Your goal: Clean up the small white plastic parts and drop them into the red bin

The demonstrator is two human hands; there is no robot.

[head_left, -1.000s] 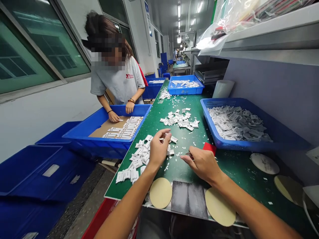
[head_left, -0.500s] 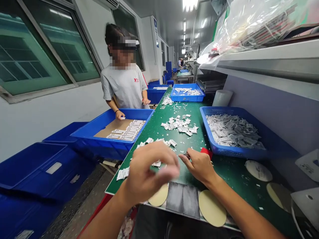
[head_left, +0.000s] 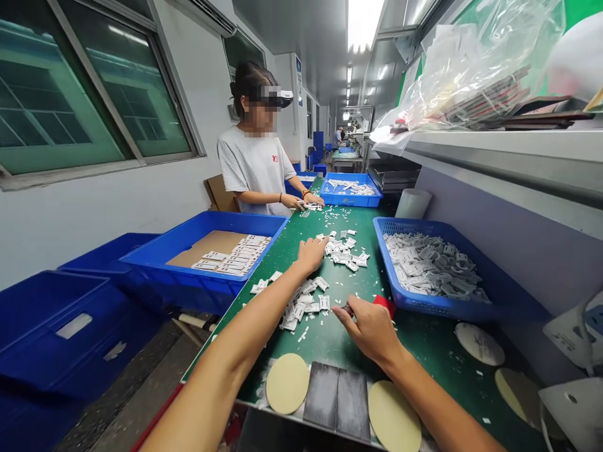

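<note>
"Since you're standing closer, how is the right hand (head_left: 370,329) posed?"

"Low over the green table (head_left: 325,342), palm turned inward, fingers curled and clamped on a small dark tool (head_left: 347,309), thumb pointing forward."

"And the left hand (head_left: 311,254)?"

"Farther out, the arm stretched past the nearer pile of white pieces (head_left: 304,304). It's knuckles up, with fingertips at the edge of the farther pile (head_left: 347,252). Whether they're pinching a piece, I can't tell."

"What about the containers?"

"On the right, the perforated blue basket (head_left: 436,306) is heaped with loose white pieces. Left of the table, the blue crate (head_left: 188,285) has cardboard (head_left: 200,243) inside, with white strips (head_left: 235,254) laid in rows."

"Beyond those?"

"A shallow blue tray (head_left: 351,200) of scattered white parts, and just beside it a co-worker's hands (head_left: 311,198) at the table's left edge."
</note>
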